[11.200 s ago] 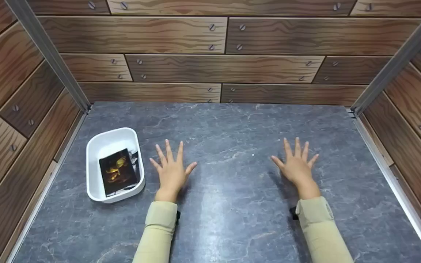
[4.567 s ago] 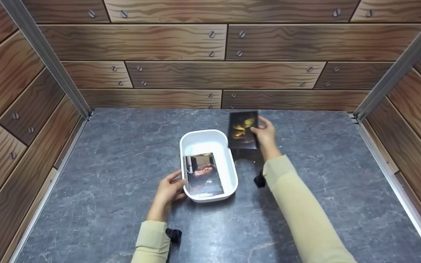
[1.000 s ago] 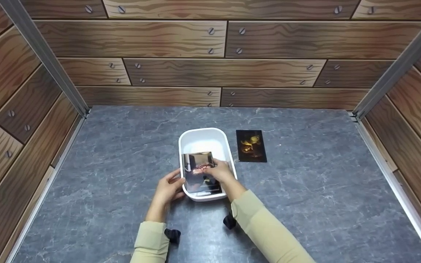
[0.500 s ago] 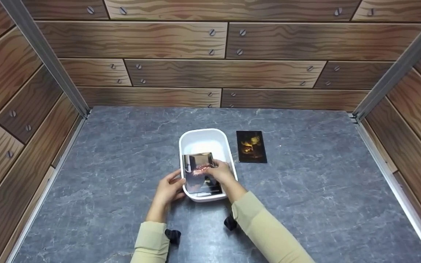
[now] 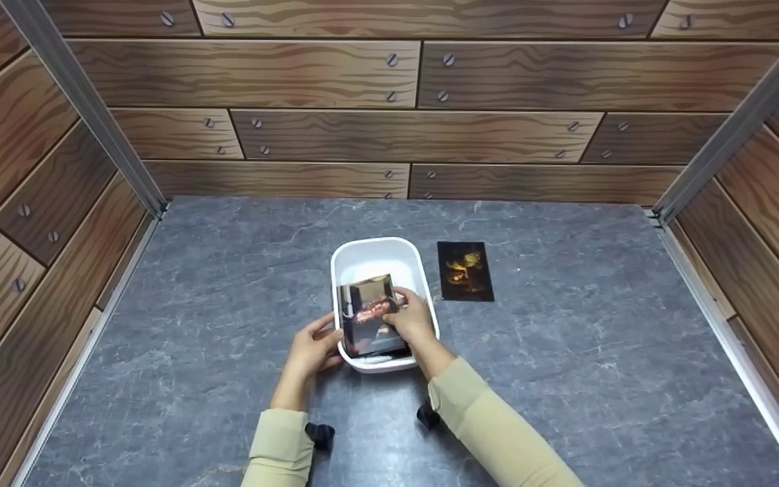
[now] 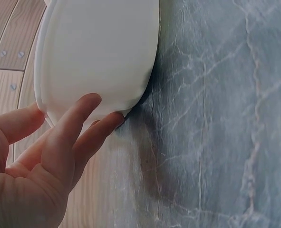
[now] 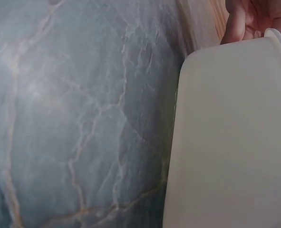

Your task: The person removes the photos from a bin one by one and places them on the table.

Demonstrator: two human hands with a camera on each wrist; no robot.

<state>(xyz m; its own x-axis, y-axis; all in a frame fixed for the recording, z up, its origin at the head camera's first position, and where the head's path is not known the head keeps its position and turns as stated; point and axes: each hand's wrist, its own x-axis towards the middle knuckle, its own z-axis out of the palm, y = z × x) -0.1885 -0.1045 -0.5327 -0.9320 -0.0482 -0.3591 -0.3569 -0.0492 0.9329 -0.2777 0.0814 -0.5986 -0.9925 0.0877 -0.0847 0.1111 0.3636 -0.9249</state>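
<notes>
A white plastic tub (image 5: 389, 245) stands on the table, with glossy picture cards inside. My left hand (image 5: 310, 350) holds the tub's near left side; in the left wrist view its thumb meets the rim and its fingers (image 6: 66, 126) touch the outer wall. Inside the tub, my right hand (image 5: 412, 320) pinches the right edge of a picture card (image 5: 367, 321) showing a reddish shape on a dark background. That card is tilted, with a dark edge of another beneath it. The tub wall (image 7: 235, 133) hides my right fingers in the right wrist view.
A dark picture card with a yellow figure (image 5: 465, 271) lies flat on the grey marbled table (image 5: 585, 325), right of the tub. Wood-patterned panels (image 5: 335, 74) enclose the back and both sides, with metal posts at the corners.
Earlier the tub came from the left to the middle, and the yellow-figure card went onto the table. Just now the reddish card's far right corner has risen and turned in my right hand.
</notes>
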